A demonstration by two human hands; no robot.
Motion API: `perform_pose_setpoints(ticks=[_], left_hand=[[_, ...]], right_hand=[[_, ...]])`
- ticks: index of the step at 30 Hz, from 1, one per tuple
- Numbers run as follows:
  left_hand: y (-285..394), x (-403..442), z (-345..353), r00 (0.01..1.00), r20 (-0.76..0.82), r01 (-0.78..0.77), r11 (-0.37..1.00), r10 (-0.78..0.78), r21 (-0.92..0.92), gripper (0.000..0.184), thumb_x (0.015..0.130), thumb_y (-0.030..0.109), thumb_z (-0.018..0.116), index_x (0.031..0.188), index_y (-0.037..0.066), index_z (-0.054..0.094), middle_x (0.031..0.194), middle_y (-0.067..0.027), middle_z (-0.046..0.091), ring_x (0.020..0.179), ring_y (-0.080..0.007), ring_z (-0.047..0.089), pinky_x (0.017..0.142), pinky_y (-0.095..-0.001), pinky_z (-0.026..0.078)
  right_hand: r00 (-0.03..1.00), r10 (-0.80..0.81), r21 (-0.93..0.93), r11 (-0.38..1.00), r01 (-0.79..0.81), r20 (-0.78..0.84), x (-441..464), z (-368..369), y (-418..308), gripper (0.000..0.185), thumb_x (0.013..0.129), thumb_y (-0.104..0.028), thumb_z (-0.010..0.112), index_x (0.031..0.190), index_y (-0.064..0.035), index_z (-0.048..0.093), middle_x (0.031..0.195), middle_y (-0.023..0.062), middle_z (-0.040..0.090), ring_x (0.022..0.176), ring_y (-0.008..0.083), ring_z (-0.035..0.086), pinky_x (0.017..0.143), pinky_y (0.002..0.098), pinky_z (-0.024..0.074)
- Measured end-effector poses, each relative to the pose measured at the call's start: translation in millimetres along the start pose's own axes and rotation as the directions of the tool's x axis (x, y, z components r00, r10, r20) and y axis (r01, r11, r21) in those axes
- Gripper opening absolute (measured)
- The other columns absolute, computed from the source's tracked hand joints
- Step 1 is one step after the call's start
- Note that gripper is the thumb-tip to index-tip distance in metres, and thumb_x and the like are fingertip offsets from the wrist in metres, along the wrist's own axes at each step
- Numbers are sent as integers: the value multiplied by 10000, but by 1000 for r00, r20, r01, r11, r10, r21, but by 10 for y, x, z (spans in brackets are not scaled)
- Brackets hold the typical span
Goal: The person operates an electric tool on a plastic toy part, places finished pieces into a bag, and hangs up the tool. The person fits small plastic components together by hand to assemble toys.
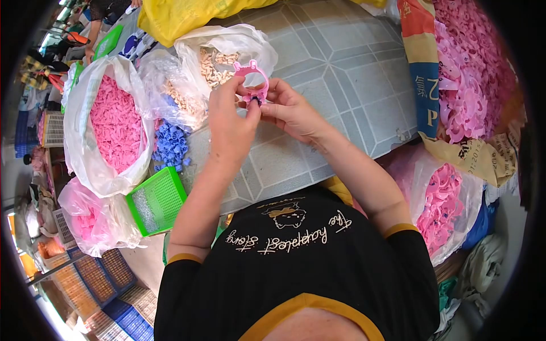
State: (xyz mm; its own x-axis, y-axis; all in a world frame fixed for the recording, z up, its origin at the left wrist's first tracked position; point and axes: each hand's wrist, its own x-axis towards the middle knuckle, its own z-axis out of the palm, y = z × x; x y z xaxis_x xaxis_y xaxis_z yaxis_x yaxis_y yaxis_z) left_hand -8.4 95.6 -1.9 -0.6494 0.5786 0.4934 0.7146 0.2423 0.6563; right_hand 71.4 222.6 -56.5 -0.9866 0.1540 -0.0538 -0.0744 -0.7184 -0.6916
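Both hands hold a pink ring-shaped plastic piece (248, 69) above the table, its open loop pointing away from me. My left hand (232, 116) pinches its lower left part between thumb and fingers. My right hand (291, 112) grips the lower right side. Between the two thumbs sits a small dark part (255, 100) at the base of the ring. Just beyond the hands lies a white plastic bag (259, 42) with small cream-coloured pieces (213, 67). Blue plastic pieces (170, 145) are heaped to the left of my left forearm.
A white bag (77, 133) full of small pink pieces (116, 125) and a green basket (170, 196) stand at left. To the right are a sack (424, 79) of pink parts and a clear bag (463, 187) of pink pieces. Yellow plastic (170, 20) covers the table's far edge.
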Motion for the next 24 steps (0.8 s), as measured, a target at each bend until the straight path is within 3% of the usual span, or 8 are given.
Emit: perform_pose_setpoints(ticks=[2,8,11,14,15,18,21,24], left_hand=[[11,17,-26,996,-40,-78,994,81,70,414,799,-20,715,1197,1,605,1019,-104,647,874,-156,611,746,-285,494],[-436,501,-413,958,-232,159,985,-170,-64,284,846,20,675,1127,2,647,970,-144,665,893,-239,641,801,-349,518],[-1001,636,-301,990,117,-100,964,72,247,186,872,63,647,1043,6,692,974,-173,682,923,-300,661,816,-371,527],[-1251,696,-87,932,325,-276,892,158,358,169,870,89,636,1001,15,715,1009,-181,691,930,-322,671,809,-379,529],[-1304,718,-11,938,314,-274,869,147,413,195,852,91,643,1018,15,711,1019,-186,694,896,-330,677,791,-391,533],[-1247,773,73,898,399,-7,899,-187,437,202,853,111,654,1016,6,711,1042,-190,692,895,-333,677,788,-392,536],[-1155,761,5,919,370,-16,925,-136,379,202,860,91,646,1032,0,700,1034,-185,693,884,-311,683,773,-379,538],[-1083,695,-77,988,139,-79,988,60,135,167,844,51,620,993,15,688,951,-185,666,903,-348,655,799,-411,520]], right_hand=[[1000,7,2,1000,-7,-31,2,14,-12,395,947,-30,617,1290,-65,423,1284,96,568,1159,201,608,1021,340,504],[988,-111,168,977,128,-107,30,-14,-112,419,940,-44,623,1305,-65,419,1268,127,582,1140,258,641,997,366,530],[993,-98,193,975,109,-70,17,-48,-167,445,934,-38,623,1327,-58,415,1265,136,583,1153,271,635,999,381,535],[997,-74,188,979,76,-17,12,-92,-167,467,927,-34,628,1342,-44,414,1257,142,587,1147,275,638,1015,393,529],[997,-75,185,980,77,-16,12,-106,-151,470,926,-35,629,1344,-40,414,1255,143,589,1146,276,638,1020,396,526],[997,-77,192,978,80,-26,-8,-107,-164,473,925,-42,632,1344,-31,413,1252,146,591,1142,277,640,1032,398,518],[996,-79,213,973,84,-31,5,-137,-172,453,944,-70,621,1342,-36,405,1257,164,592,1155,287,639,1034,394,521],[997,-80,239,967,83,-23,24,-139,-156,445,955,-95,621,1340,-39,404,1255,173,595,1159,293,638,1033,393,525]])
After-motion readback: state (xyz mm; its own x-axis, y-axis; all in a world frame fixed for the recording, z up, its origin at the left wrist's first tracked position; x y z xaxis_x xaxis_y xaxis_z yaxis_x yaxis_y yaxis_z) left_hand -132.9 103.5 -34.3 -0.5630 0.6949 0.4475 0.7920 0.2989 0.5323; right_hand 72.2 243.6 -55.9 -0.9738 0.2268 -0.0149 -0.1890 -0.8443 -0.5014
